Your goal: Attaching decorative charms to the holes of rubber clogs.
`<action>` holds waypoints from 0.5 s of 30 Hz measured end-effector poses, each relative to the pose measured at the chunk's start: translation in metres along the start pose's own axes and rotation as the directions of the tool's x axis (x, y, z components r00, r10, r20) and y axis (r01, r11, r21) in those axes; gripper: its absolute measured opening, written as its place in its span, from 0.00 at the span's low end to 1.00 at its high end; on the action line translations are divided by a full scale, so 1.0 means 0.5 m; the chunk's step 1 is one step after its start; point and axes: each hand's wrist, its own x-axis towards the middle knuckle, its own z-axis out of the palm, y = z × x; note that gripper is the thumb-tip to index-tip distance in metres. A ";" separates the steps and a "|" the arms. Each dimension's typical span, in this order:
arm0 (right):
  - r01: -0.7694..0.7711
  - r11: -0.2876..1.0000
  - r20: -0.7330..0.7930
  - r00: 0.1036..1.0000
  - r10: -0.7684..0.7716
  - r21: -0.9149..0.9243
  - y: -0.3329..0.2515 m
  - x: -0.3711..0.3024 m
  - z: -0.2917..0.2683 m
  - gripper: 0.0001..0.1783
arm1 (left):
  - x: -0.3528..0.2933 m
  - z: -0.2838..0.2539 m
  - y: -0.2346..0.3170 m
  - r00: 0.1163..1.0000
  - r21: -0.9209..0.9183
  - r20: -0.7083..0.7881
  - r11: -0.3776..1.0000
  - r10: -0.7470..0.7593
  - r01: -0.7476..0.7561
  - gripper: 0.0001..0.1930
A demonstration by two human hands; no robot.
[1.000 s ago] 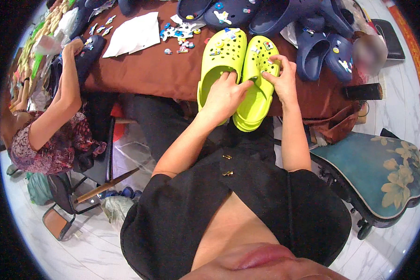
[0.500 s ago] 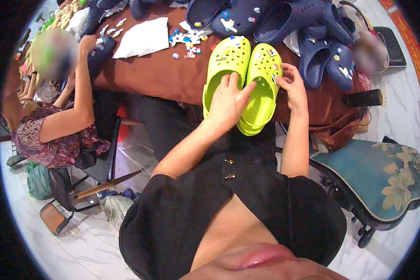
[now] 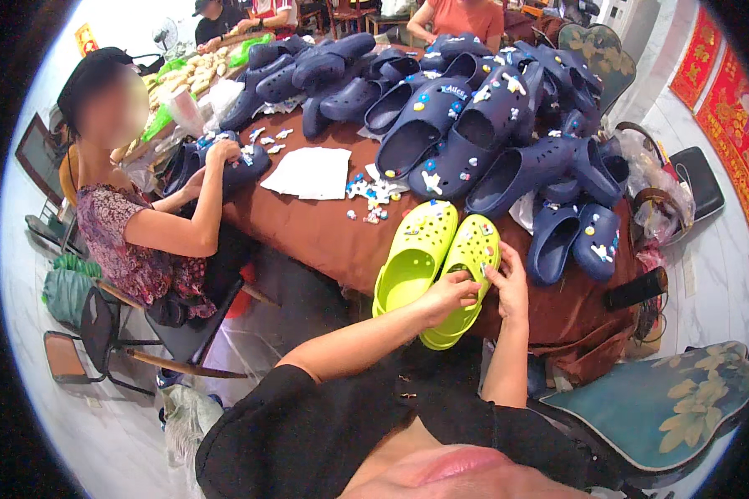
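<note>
A brown tablecloth (image 3: 308,237) fills the centre, its upper side blocked by heaped navy clogs (image 3: 429,121), far more in view than half a second ago. Lime-green clogs (image 3: 429,237) rest just below centre. The left hand (image 3: 451,298) has shifted from the left shoe's opening to the right's, fingers curled; the right hand (image 3: 509,287) is narrowed at its outer side. I can't tell whether either grips. Tiny charms (image 3: 453,91), one lettered, dot the heap.

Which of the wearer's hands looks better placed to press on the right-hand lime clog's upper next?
Probably the right hand: it is at the outer side of the right-hand lime clog's perforated upper. The left hand is lower, around the foot opening.
</note>
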 end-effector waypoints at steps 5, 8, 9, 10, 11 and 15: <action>0.025 1.000 -0.003 1.000 -0.025 -0.019 0.001 0.000 0.000 0.35 | 0.017 0.034 -0.002 0.985 0.099 -0.149 0.992 0.088 -0.073 0.11; 0.034 0.999 -0.002 0.999 -0.034 -0.022 0.009 0.003 -0.004 0.35 | 0.020 0.045 -0.005 0.969 0.146 -0.217 0.986 0.115 -0.085 0.10; 0.022 1.000 -0.011 1.000 -0.022 -0.001 0.015 0.005 -0.004 0.34 | 0.021 0.046 -0.009 0.955 0.230 -0.241 0.966 0.174 -0.118 0.10; -0.017 0.999 -0.039 0.999 0.016 -0.030 0.019 0.008 -0.006 0.34 | 0.022 0.046 -0.013 0.961 0.228 -0.240 0.971 0.134 -0.078 0.10; -0.002 0.996 -0.038 0.999 -0.002 -0.091 0.024 0.011 -0.008 0.34 | 0.023 0.044 -0.019 0.953 0.273 -0.251 0.957 0.170 -0.099 0.10; 0.021 0.987 -0.051 0.998 -0.029 -0.158 0.036 0.016 -0.014 0.32 | 0.033 0.036 -0.035 0.933 0.405 -0.228 0.898 0.280 -0.170 0.11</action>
